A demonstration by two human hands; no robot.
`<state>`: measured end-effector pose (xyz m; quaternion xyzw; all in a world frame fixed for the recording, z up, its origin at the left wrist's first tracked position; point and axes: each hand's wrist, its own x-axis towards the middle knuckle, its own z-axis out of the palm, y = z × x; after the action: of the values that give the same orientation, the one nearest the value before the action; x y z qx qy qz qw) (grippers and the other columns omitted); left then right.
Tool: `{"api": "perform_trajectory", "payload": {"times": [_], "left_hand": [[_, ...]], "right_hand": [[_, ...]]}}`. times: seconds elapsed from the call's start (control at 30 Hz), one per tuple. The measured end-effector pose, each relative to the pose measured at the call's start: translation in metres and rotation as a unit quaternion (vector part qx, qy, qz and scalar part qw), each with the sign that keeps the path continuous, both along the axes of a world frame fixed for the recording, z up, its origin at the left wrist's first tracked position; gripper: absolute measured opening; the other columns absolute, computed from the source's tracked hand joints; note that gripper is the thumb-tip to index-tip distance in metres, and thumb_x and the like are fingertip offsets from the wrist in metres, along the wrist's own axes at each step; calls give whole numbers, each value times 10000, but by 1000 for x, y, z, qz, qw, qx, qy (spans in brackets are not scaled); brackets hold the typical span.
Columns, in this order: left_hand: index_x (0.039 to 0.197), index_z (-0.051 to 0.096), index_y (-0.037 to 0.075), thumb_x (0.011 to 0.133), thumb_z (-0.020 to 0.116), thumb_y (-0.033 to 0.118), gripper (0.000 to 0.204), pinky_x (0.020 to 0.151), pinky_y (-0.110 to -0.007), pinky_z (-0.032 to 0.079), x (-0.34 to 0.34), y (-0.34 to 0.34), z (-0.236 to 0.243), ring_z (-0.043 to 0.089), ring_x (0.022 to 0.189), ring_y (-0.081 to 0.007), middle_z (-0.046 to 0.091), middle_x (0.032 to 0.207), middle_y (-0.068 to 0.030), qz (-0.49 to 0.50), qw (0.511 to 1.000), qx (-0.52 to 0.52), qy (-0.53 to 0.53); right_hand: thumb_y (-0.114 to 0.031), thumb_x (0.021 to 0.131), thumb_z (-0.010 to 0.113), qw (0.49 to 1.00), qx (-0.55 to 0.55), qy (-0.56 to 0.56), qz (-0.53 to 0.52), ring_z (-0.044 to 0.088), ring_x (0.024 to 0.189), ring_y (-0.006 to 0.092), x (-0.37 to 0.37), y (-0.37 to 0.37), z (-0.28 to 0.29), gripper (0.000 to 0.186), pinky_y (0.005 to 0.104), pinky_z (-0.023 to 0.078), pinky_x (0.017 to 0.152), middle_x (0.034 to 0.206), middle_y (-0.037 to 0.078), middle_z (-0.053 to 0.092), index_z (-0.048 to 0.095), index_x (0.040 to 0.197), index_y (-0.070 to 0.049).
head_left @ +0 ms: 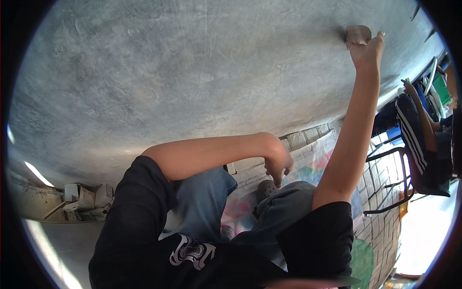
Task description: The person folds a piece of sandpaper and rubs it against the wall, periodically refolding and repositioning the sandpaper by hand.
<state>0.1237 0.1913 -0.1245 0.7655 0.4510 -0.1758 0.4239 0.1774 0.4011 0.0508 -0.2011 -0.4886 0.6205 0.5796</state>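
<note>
My right hand (368,52), at the end of an outstretched arm, presses a flat brown pad with rounded corners (358,34) against the grey plastered wall (192,62). Whether the pad is sandpaper or a sponge I cannot tell. My left forearm lies bent across in front of me, close to the wall. From it my left hand (278,164) hangs loosely with its fingers pointing down and apart, holding nothing, just above my knee.
A printed sheet (313,159) covers part of the brick-patterned floor (385,176) below me. At the left, broken blocks (86,197) lie by a ledge. On the right, another person in dark striped trousers (413,135) sits on a black metal-framed chair (404,166).
</note>
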Motion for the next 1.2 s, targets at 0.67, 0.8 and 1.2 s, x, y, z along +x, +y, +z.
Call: {"api": "perform_trajectory", "payload": {"times": [0.67,0.8,1.2], "left_hand": [[1437,516,113,905,676,540,700,1026,-491,468,4,0,3,565,1274,-387,596,1352,-229,-2,1000,13,11],[1437,515,107,902,681,542,709,1024,-493,467,3,0,4,564,1275,-389,597,1349,-232,-3,1000,8,3],[1455,500,102,894,678,560,746,1026,-496,466,1,0,2,564,1273,-401,583,1373,-230,-5,1000,9,6]], "right_hand": [[-476,1089,259,993,-55,92,43,80,1526,494,4,9,2,845,663,133,1221,1621,344,-7,-153,1546,102],[-473,1090,239,991,-5,96,92,62,1539,466,5,6,3,830,651,92,1232,1633,320,-24,-146,1549,102],[-463,1085,222,995,-34,79,51,28,1548,457,4,12,0,792,660,67,1225,1646,299,17,-114,1570,66]]}}
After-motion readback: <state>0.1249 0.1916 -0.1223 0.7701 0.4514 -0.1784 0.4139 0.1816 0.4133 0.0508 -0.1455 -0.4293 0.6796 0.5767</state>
